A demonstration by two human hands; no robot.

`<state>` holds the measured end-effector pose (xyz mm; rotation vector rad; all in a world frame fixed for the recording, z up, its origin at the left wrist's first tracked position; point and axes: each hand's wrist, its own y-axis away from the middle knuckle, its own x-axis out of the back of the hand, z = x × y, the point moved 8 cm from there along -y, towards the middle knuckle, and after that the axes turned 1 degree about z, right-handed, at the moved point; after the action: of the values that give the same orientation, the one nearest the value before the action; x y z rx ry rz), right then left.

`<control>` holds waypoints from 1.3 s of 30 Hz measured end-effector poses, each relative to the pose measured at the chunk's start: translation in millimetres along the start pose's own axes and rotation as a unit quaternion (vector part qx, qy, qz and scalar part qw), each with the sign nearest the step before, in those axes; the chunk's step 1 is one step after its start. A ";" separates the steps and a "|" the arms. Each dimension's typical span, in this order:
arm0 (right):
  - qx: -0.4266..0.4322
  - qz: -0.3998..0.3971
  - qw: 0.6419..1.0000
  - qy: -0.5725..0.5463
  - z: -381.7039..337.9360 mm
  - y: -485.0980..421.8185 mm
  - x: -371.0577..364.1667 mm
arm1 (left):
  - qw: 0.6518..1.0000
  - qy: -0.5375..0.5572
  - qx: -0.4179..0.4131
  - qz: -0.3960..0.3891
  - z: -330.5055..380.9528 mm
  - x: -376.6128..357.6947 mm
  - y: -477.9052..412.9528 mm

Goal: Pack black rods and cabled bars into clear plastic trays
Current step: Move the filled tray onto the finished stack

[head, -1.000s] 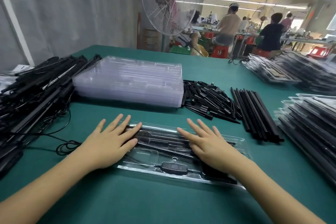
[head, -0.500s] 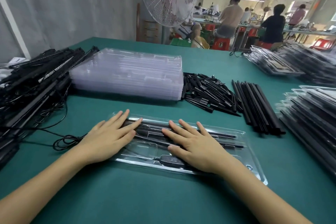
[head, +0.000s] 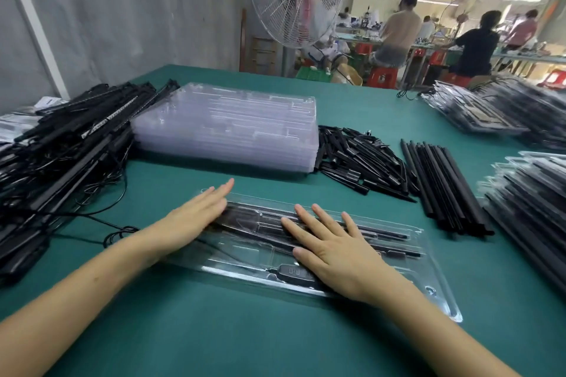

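Green table (head: 214, 330): both flat hands press the filled clear tray (head: 435, 269).

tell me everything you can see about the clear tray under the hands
The tray is long, shallow and made of clear moulded plastic with a raised rim and shaped recesses. It lies flat on the green table directly in front of the person, long side running left to right. Thin black rods sit in its recesses, and a black controller on a cable lies near the front edge. The left hand rests flat on its left end; the right hand presses flat on its middle.
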<state>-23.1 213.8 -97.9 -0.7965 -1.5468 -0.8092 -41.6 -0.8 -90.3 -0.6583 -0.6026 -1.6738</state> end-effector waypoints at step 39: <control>-0.235 0.205 0.693 -0.651 177.0 73.9 63.2 | 0.984 -0.167 -0.018 -0.052 45.7 23.4 -68.6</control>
<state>-60.2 406.1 -48.4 -2.3552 -2.1943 -0.1792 -107.9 27.9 -44.3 -0.9579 -0.8587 -1.6868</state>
